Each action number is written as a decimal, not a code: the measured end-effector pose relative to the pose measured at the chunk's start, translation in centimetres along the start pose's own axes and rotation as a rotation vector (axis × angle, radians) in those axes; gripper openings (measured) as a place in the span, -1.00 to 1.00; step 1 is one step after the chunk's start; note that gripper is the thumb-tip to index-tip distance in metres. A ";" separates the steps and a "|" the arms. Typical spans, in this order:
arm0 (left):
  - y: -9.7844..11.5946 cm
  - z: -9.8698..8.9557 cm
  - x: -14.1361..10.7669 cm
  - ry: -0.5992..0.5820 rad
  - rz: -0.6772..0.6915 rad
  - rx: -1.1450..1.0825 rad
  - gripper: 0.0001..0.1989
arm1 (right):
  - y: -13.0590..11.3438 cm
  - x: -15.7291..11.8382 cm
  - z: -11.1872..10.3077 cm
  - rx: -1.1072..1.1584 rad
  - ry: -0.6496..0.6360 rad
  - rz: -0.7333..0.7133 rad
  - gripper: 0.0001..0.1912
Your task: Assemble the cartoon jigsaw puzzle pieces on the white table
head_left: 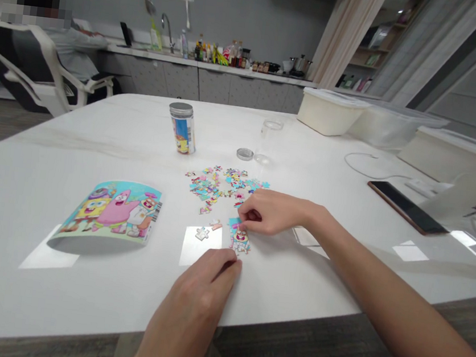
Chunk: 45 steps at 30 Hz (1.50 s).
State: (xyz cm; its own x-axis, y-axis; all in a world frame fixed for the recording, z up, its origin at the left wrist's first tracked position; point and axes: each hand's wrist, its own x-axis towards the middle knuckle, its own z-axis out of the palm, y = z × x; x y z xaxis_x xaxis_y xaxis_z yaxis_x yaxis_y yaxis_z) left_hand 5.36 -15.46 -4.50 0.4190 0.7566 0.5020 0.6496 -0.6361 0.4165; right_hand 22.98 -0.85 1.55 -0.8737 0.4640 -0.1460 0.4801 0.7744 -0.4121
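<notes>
A small joined section of jigsaw puzzle (240, 238) with a cartoon face lies on the white table between my hands. At its upper edge, my right hand (262, 211) is closed in a pinch on a puzzle piece, mostly covered by the fingers. My left hand (206, 289) rests at the section's lower edge, thumb and forefinger pressed together; whatever they hold is hidden. Two loose pieces, a pale one (202, 233) and a pinkish one (216, 225), lie left of the section. Beyond my right hand spreads a pile of loose puzzle pieces (205, 186).
A curled picture sheet (116, 210) lies left on the table (91, 293). Farther back stand a lidded puzzle can (183, 132), a clear jar (270, 142) and a metal lid (245, 154). Rightward are a phone (406, 208) and storage boxes (331, 113). A person (74, 48) sits back left.
</notes>
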 end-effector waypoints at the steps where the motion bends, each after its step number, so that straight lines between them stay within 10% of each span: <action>1: -0.1 0.0 -0.1 0.002 0.012 0.004 -0.74 | 0.0 0.0 0.0 0.006 -0.008 0.001 -0.78; 16: -0.1 -0.6 0.2 0.052 0.211 0.193 -0.74 | 0.0 0.0 0.0 0.053 -0.040 0.021 -0.75; 45: 0.4 -0.9 0.8 0.060 0.173 0.214 -0.74 | -0.3 -0.1 -0.3 0.053 -0.060 0.047 -0.76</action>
State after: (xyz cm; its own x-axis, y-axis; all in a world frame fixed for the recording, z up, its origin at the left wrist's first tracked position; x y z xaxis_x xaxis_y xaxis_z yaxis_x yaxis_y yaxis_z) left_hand 5.42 -15.27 -3.22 0.5013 0.6254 0.5980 0.6937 -0.7036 0.1543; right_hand 22.91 -1.02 1.92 -0.8540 0.4719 -0.2193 0.5177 0.7278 -0.4499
